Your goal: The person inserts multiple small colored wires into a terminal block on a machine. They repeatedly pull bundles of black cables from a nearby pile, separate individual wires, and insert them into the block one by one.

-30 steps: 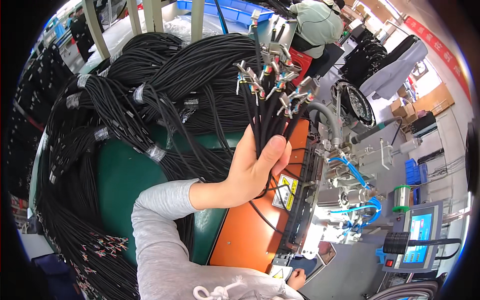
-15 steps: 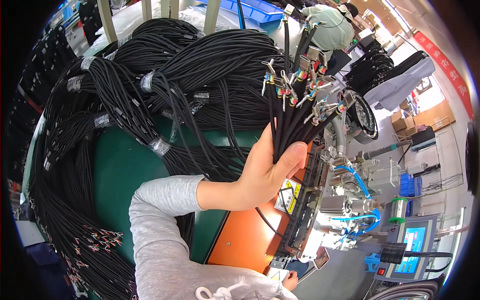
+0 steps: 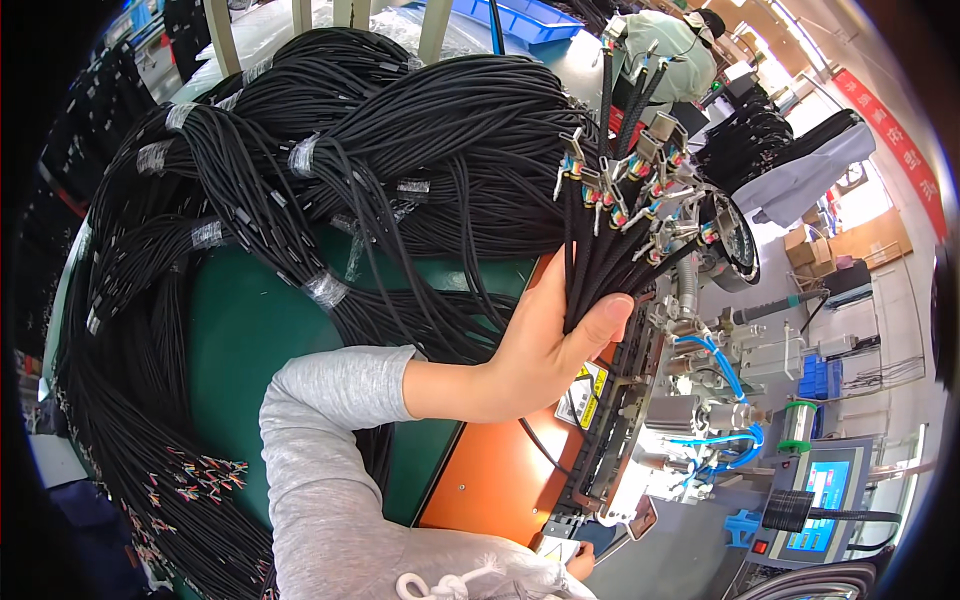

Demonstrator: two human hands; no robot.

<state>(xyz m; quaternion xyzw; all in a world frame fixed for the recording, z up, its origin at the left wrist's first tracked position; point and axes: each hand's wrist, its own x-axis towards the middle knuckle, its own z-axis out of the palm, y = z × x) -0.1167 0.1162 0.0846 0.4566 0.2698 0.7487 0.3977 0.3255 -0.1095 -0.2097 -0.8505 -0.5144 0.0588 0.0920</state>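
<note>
Cable bunch (image 3: pixel 612 248) in left hand (image 3: pixel 543 358)

Black cables (image 3: pixel 598 268), silvery connectors (image 3: pixel 660 150), green tabletop (image 3: pixel 250 325), orange panel (image 3: pixel 500 465), grey sleeve (image 3: pixel 310 440), blue tray (image 3: pixel 515 27)

cable bundles (image 3: pixel 450 150): on table (image 3: pixel 240 350), left | tray (image 3: pixel 530 20): behind cable bundles | machine (image 3: pixel 675 411): right of table | screen (image 3: pixel 822 500): right of machine

Head camera: left one of a side-by-side pair on the person's head
Green desk (image 3: pixel 245 350): viewed from above, lens facing down and forward
Grey sleeve (image 3: pixel 315 435): close, entering at the lower edge
Left grip (image 3: pixel 545 355): near, about mid-view
Red banner (image 3: pixel 888 140): far off, upper right
Rim: fisheye bend
</note>
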